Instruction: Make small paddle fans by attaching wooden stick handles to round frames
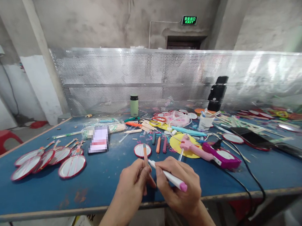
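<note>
My left hand (134, 184) pinches a thin wooden stick (145, 153) with an orange-coloured upper part, held upright over the blue table (106, 178). My right hand (180, 186) grips a white marker (168, 176) with a pink end cap, its tip touching the stick. Just beyond the stick lies a small round white disc with a red rim (140, 150). Loose markers (158, 144) lie beside it.
Several red-rimmed round fans (72, 166) lie at the left. A pink glue gun (193, 149) and a magenta one (225, 157) with black cords rest at the right, near a yellow disc (177, 144). A green bottle (134, 105), white cup (205, 122) and perforated metal screen (163, 74) stand behind.
</note>
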Available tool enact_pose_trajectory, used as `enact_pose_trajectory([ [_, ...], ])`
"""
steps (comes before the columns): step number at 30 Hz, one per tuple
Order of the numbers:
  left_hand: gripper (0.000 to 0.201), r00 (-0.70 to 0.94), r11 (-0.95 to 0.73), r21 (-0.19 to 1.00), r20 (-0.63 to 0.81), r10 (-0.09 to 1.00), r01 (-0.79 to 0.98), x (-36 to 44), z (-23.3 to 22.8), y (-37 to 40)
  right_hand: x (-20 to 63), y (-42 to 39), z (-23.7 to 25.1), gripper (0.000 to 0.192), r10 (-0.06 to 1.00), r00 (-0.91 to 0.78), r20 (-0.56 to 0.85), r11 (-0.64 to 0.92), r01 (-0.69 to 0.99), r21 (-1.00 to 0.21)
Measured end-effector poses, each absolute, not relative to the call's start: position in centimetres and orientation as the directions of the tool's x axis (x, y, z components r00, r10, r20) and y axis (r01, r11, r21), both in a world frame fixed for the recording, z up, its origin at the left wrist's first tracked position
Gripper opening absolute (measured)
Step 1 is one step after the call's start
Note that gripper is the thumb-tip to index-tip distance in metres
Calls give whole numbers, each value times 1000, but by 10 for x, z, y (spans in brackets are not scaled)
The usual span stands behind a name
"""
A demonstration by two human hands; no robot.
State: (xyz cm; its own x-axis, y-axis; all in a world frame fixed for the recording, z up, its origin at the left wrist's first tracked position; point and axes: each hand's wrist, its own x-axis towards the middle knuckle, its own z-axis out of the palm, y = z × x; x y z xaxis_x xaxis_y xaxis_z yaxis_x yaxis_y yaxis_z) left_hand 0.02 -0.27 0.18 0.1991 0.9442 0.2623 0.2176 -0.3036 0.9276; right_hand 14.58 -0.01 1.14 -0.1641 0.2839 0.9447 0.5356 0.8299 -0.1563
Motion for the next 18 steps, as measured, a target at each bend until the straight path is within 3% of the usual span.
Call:
enact_pose_trajectory([
  [18, 35, 189, -332, 916, 293, 937, 225, 0, -3, -1, 146, 2, 9, 9, 282, -219, 934, 856, 498, -142],
])
